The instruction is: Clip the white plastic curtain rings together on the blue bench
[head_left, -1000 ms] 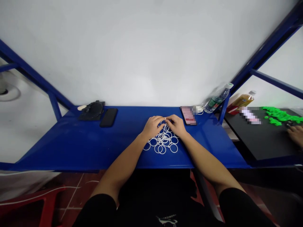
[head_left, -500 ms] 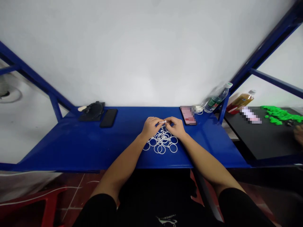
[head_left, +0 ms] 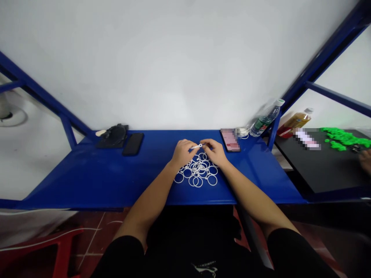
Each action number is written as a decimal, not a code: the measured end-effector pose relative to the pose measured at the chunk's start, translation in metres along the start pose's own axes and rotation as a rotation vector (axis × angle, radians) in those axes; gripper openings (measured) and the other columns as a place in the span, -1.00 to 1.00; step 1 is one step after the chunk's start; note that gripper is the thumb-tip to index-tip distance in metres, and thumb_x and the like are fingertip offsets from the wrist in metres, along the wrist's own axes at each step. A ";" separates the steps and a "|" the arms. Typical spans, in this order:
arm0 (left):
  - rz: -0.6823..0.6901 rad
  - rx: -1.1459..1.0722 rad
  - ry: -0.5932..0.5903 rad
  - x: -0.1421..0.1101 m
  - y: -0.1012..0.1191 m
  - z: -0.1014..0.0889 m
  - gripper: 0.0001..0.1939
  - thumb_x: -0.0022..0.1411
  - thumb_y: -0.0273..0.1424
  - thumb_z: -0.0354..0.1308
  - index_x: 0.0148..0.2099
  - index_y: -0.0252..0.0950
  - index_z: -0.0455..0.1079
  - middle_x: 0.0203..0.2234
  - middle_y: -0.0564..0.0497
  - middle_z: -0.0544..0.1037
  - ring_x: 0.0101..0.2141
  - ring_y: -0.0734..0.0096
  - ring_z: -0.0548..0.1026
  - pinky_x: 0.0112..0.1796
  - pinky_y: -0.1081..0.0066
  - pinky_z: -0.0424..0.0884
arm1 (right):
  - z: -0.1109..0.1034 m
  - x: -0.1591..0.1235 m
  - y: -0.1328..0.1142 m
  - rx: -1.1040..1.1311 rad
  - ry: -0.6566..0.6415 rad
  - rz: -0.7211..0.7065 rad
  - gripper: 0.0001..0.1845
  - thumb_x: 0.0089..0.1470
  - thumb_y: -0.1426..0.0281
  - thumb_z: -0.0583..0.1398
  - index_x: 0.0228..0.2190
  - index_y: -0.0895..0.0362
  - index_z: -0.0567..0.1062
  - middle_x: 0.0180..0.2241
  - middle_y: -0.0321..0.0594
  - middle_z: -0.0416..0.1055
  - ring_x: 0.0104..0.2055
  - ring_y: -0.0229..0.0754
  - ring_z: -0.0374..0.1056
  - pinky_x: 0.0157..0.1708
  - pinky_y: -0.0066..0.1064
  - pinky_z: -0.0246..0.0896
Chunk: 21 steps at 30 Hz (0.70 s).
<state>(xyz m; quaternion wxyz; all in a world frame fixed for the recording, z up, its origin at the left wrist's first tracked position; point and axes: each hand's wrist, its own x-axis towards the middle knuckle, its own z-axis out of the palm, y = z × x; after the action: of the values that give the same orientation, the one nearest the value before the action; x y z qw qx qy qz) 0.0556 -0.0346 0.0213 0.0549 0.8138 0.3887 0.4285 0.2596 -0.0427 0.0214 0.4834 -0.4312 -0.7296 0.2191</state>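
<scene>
The left hand (head_left: 182, 153), fingers clamped on a white ring (head_left: 196, 147), held it at the far edge of a heap of rings (head_left: 201, 168) on the blue worktop (head_left: 92, 173). The right hand (head_left: 215, 151) sat just beside its eyelet (head_left: 200, 145); whether those fingers gripped it, I could not tell.

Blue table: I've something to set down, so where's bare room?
Free: between the black smartphone and left forearm; smaller, between right forearm and green-labelled bottle. Crowded: between forearms, with white rings; back right, with pink-screened smartphone, white cable.
</scene>
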 end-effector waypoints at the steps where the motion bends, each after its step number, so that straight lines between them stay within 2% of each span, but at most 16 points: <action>1: -0.045 0.016 0.023 0.001 -0.006 -0.002 -0.82 0.40 -0.31 0.21 -0.29 -0.21 0.53 -0.32 0.00 0.64 -0.22 0.29 0.54 -0.08 0.24 0.36 | -0.002 0.001 0.003 -0.037 0.000 -0.017 -0.67 0.20 0.39 0.20 0.00 0.06 0.56 -0.08 -0.15 0.61 -0.22 -0.15 0.51 -0.19 -0.30 0.43; 3: -0.157 0.062 0.094 0.001 -0.020 -0.008 -0.83 0.37 -0.34 0.21 -0.31 -0.22 0.53 -0.35 -0.03 0.60 -0.25 0.26 0.51 -0.11 0.24 0.39 | -0.006 0.002 0.011 -0.147 -0.034 -0.054 -0.60 0.22 0.36 0.22 0.09 0.06 0.52 0.00 -0.10 0.58 -0.16 -0.10 0.51 -0.12 -0.22 0.44; 6: -0.338 0.139 0.165 0.001 -0.046 -0.013 -0.87 0.31 -0.34 0.26 -0.30 -0.21 0.57 -0.36 -0.06 0.54 -0.25 0.21 0.50 -0.12 0.22 0.42 | -0.012 0.005 0.020 -0.316 -0.157 -0.099 -0.71 0.23 0.36 0.24 -0.02 0.09 0.60 -0.12 -0.09 0.62 -0.08 0.00 0.50 0.00 -0.11 0.41; 8: -0.408 0.138 0.170 0.000 -0.059 -0.012 -0.88 0.31 -0.34 0.25 -0.17 -0.21 0.61 -0.31 -0.06 0.55 -0.25 0.22 0.52 -0.11 0.23 0.45 | -0.015 0.006 0.024 -0.373 -0.231 -0.111 -0.73 0.24 0.39 0.24 -0.04 0.09 0.62 -0.14 -0.09 0.63 -0.07 0.02 0.49 0.02 -0.09 0.40; 10: -0.461 0.085 0.102 -0.001 -0.065 -0.007 -0.73 0.27 -0.34 0.30 0.01 -0.22 0.59 -0.20 -0.09 0.58 -0.25 0.24 0.55 -0.11 0.25 0.48 | -0.017 0.007 0.028 -0.404 -0.276 -0.109 -0.68 0.22 0.42 0.24 0.00 0.08 0.60 -0.10 -0.09 0.63 -0.06 0.02 0.49 0.03 -0.08 0.39; 12: -0.501 -0.015 -0.026 -0.002 -0.064 0.001 -0.59 0.26 -0.31 0.33 0.14 -0.27 0.54 -0.06 -0.14 0.59 -0.26 0.27 0.59 -0.12 0.26 0.51 | -0.019 0.007 0.031 -0.437 -0.314 -0.100 -0.64 0.19 0.45 0.26 0.02 0.09 0.60 -0.06 -0.07 0.62 -0.05 0.03 0.50 0.06 -0.08 0.37; 14: -0.487 -0.091 -0.108 -0.004 -0.058 0.006 -0.55 0.30 -0.27 0.30 0.19 -0.29 0.50 0.06 -0.19 0.58 -0.17 0.23 0.62 -0.05 0.24 0.52 | -0.020 0.007 0.035 -0.475 -0.353 -0.096 -0.67 0.15 0.46 0.28 -0.03 0.10 0.62 -0.05 -0.05 0.61 -0.04 0.03 0.50 0.08 -0.08 0.35; 16: -0.428 -0.094 -0.142 -0.005 -0.052 0.009 -0.54 0.32 -0.25 0.29 0.21 -0.29 0.49 0.13 -0.21 0.56 -0.02 0.15 0.61 0.05 0.17 0.50 | -0.022 0.007 0.038 -0.508 -0.383 -0.105 -0.76 0.13 0.45 0.31 -0.13 0.11 0.65 -0.07 -0.05 0.61 -0.06 0.02 0.49 0.08 -0.11 0.33; 18: -0.364 -0.042 -0.168 -0.005 -0.047 0.009 -0.56 0.32 -0.25 0.29 0.19 -0.28 0.51 0.13 -0.21 0.57 0.07 0.08 0.56 0.13 0.09 0.44 | -0.023 0.007 0.039 -0.537 -0.404 -0.120 -0.84 0.11 0.44 0.33 -0.22 0.10 0.65 -0.11 -0.06 0.60 -0.08 -0.01 0.48 0.07 -0.16 0.31; 21: -0.312 0.030 -0.211 -0.006 -0.041 0.007 -0.62 0.32 -0.27 0.29 0.13 -0.29 0.55 0.07 -0.18 0.61 0.08 0.04 0.55 0.14 0.04 0.43 | -0.023 0.007 0.036 -0.582 -0.412 -0.115 -0.90 0.11 0.47 0.32 -0.28 0.09 0.63 -0.20 -0.08 0.59 -0.16 -0.04 0.46 -0.02 -0.22 0.31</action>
<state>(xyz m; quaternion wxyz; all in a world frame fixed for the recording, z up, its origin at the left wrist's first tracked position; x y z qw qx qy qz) 0.0346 -0.0083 -0.0040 0.1492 0.7847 0.5086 0.3214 0.2943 -0.0201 0.0087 0.1948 -0.4558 -0.8666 0.0567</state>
